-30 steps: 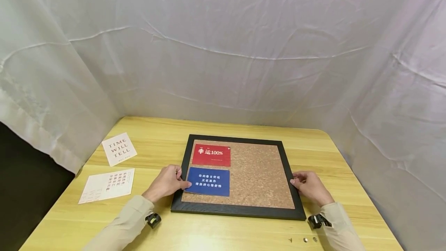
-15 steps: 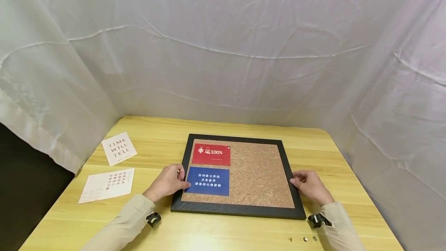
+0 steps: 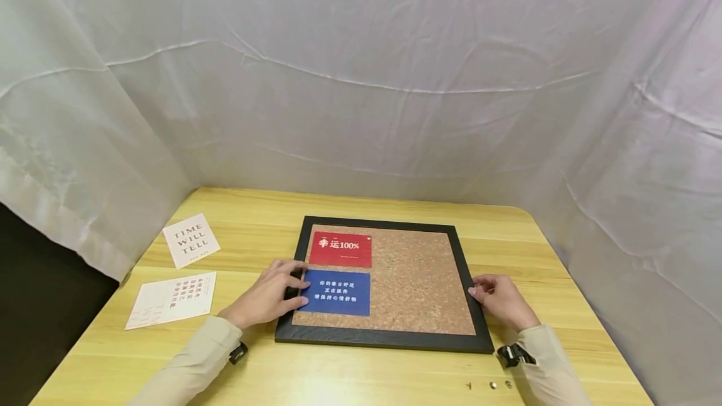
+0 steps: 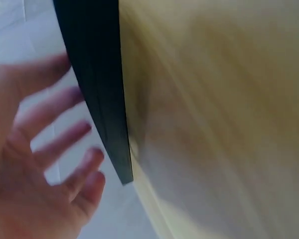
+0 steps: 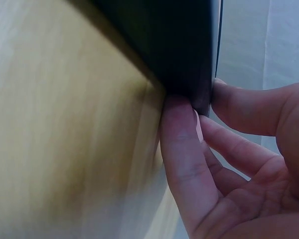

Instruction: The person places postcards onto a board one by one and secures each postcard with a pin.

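Cork board [image 3: 417, 281], black-framed, flat at centre of wooden tabletop [image 3: 361, 368]. Red card [image 3: 341, 249] and blue card [image 3: 336, 292] lie on its left half. Left hand [image 3: 265, 296]: fingers spread flat across the left frame edge, touching the blue card. Right hand [image 3: 499, 299]: fingers curled, pinching the right frame edge. Two pale cards [image 3: 172, 299] at left of frame.

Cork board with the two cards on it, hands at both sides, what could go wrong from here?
1. The right hand pinches the cork board by its black frame edge only; a lift could tilt it or slip.
2. No pins are visible on the red card or the blue card; if loose, they may slide off when tilted.
3. The left hand lies open, fingertips across the frame by the blue card, and could nudge it askew.
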The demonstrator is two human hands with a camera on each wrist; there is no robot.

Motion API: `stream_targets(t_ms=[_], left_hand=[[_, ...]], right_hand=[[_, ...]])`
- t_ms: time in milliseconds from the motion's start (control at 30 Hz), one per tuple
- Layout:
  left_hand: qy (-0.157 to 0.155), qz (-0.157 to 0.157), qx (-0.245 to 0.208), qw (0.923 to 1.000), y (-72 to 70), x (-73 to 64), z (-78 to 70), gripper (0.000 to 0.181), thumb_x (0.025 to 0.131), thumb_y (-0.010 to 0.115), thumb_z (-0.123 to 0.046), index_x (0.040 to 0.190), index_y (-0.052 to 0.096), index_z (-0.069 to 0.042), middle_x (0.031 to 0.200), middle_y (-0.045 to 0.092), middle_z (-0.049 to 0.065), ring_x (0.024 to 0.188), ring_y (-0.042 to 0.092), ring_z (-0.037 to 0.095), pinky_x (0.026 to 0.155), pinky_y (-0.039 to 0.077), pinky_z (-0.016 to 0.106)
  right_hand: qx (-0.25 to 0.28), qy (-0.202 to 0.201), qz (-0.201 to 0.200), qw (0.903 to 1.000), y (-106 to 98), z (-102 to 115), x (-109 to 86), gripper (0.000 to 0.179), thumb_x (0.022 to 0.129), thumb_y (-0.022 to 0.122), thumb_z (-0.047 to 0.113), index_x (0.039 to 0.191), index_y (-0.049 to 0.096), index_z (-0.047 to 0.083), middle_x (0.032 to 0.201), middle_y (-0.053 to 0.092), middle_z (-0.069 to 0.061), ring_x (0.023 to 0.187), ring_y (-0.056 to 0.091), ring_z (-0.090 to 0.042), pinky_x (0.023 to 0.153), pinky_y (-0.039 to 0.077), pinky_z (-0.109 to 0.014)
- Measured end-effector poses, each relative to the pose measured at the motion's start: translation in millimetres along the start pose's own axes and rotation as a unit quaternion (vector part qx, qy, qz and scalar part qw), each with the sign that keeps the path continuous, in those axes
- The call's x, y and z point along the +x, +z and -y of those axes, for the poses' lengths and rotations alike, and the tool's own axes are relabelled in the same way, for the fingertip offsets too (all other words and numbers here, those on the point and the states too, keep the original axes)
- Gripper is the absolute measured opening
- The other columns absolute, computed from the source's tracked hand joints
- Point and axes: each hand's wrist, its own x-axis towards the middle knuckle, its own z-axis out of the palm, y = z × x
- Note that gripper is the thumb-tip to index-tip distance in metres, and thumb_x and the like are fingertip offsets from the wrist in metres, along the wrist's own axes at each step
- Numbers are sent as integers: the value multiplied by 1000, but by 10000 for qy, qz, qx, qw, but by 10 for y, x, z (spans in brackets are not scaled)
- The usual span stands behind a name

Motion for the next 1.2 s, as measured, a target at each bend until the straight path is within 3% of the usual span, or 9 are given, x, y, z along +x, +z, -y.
stream_targets(t_ms=[200,667,1200], left_hand=[[252,385,162,9988,-72,-43,28,42,93,78,-30,128,73,-7,149,60,11,129,50,33,99,41,57],[284,270,370,9985,-40,-50,45,44,92,78,-32,130,73,-10,150,60,11,129,50,31,93,40,47],[418,545,328,9971,-98,-88,67,46,94,72,-33,135,69,-11,153,56,11,133,47,33,103,40,61]], right_hand=[[156,73,57,9998,0,-2,-5,33,100,62,5,128,63,-14,101,73,-19,84,65,-19,65,57,-28],[228,200,48,9995,-1,15,-3,34,100,62,5,129,62,-14,102,71,-21,85,66,-20,67,59,-29],[318,191,54,9993,3,11,-9,34,100,62,4,129,61,-15,102,72,-21,84,65,-19,66,59,-29]])
